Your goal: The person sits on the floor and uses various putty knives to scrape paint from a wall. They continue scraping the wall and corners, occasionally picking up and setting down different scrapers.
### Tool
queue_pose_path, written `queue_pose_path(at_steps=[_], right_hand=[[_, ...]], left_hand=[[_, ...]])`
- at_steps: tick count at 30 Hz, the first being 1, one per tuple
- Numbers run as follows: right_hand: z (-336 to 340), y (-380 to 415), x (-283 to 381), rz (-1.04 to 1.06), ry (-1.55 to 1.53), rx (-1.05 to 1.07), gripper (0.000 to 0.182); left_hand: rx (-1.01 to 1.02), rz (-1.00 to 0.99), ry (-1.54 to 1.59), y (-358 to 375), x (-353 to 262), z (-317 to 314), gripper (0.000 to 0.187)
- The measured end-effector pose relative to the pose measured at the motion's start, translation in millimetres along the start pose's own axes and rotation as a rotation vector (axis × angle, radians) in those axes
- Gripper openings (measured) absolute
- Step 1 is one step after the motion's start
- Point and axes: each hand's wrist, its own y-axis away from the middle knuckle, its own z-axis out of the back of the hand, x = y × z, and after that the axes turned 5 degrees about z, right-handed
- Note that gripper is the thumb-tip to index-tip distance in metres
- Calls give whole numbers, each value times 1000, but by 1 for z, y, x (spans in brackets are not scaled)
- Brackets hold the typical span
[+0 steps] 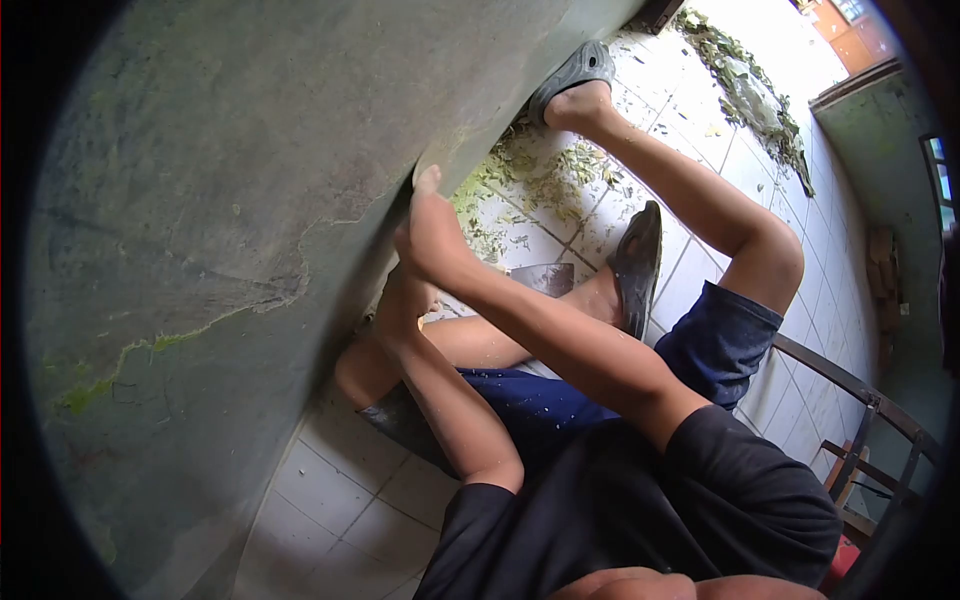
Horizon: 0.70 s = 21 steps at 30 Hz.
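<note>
My right hand (434, 235) is up against the edge of a stained grey-green wall (200, 200), its fingers curled and a digit lying along the wall's surface. Just below it, my left hand (402, 300) is closed near my bent left knee, partly in shadow. What the two hands grip is hidden, and I cannot tell what it is. On the floor beyond my right forearm lies a flat grey metal blade (545, 278), partly covered by my leg. Green and pale flakes (550, 185) are scattered over the tiles around my feet.
White tiles (700, 240) cover the floor. A long heap of green scraps (745, 90) with clear plastic lies at the upper right. A dark metal frame (870, 400) stands behind me at the right. My feet wear dark clogs (637, 265).
</note>
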Motion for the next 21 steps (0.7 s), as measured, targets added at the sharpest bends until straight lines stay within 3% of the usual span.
queue_pose_path(at_steps=[1, 3, 4, 5, 7, 8, 9, 11, 12, 13, 15, 17, 19, 20, 21], right_hand=[[8, -2, 4, -7, -1, 8, 74], [25, -22, 1, -290, -232, 188, 79], [27, -38, -18, -332, -276, 377, 83], [19, -34, -16, -328, -279, 370, 83], [-3, -7, -8, -92, -35, 57, 83], [-8, 3, -11, 59, -17, -32, 82], [7, -6, -7, -79, -129, 79, 82], [13, -34, -24, -249, -208, 184, 81], [13, -35, -27, -229, -205, 216, 79], [-2, -26, -22, -198, -138, -18, 78], [1, -3, -7, -50, -13, 20, 78], [11, -17, -15, -110, -110, 45, 81], [19, -35, -24, -222, -160, 184, 71], [0, -20, -21, -94, -113, -135, 68], [-2, -6, -14, 4, -14, -98, 65]], left_hand=[[-220, -111, -16, 0, 22, -18, 44], [125, 250, 232, -13, 0, 1, 40], [60, 318, 245, -16, 4, -7, 36], [56, 312, 240, -31, 21, -18, 36], [-36, 8, -102, -56, 64, -46, 36], [-156, 48, 108, -10, 20, -17, 34], [-149, 57, 110, -13, 22, -20, 34], [23, 341, 350, -27, 23, -19, 32], [20, 338, 347, -28, 22, -17, 32], [34, 302, 313, -34, 19, -14, 32], [83, 261, 249, -30, 17, -13, 31], [131, 230, 177, -19, 20, -11, 31], [163, 180, 100, -15, 15, -2, 31], [178, 147, 65, -19, 11, 2, 31], [207, 127, 32, -18, 11, -1, 31]])
